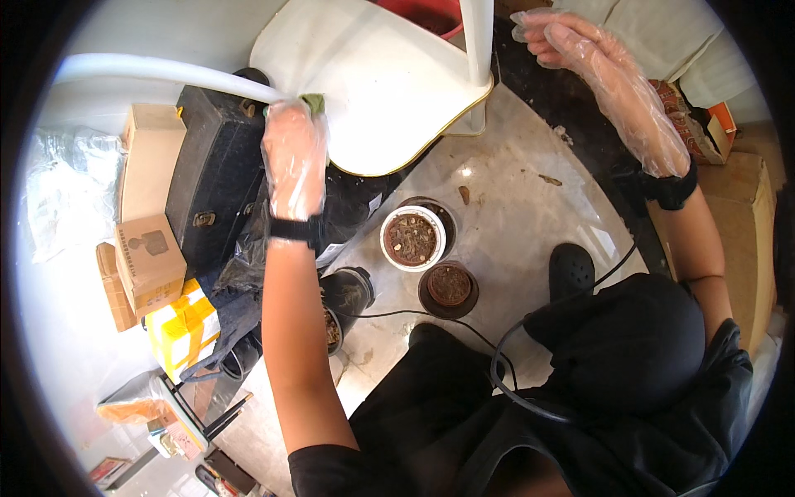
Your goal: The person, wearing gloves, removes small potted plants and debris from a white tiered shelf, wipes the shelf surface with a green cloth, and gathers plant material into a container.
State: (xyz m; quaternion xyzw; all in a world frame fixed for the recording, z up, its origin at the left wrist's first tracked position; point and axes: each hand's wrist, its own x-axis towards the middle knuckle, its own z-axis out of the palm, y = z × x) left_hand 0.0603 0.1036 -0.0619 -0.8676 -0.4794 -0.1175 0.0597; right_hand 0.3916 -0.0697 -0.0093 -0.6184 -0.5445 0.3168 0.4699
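Observation:
My left hand (293, 149), in a clear plastic glove, is closed on a green cloth (314, 103) at the left edge of a white board or shelf (385, 93) with a gold-coloured rim. A white tube (161, 71) runs up to the same spot; whether the fingers also hold it is hidden. Up at the right, my right hand (568, 46), gloved the same way, hangs in the air with its fingers loosely bent and nothing seen in it. Part of a red basin (428, 15) shows behind the board, beside a white post (477, 43).
Potted soil stands on the tiled floor in a white pot (413, 238) and a brown pot (449, 286). A black case (214, 180) and cardboard boxes (149, 264) line the left. A large carton (720, 217) is at the right. A black cable (428, 314) crosses near my legs.

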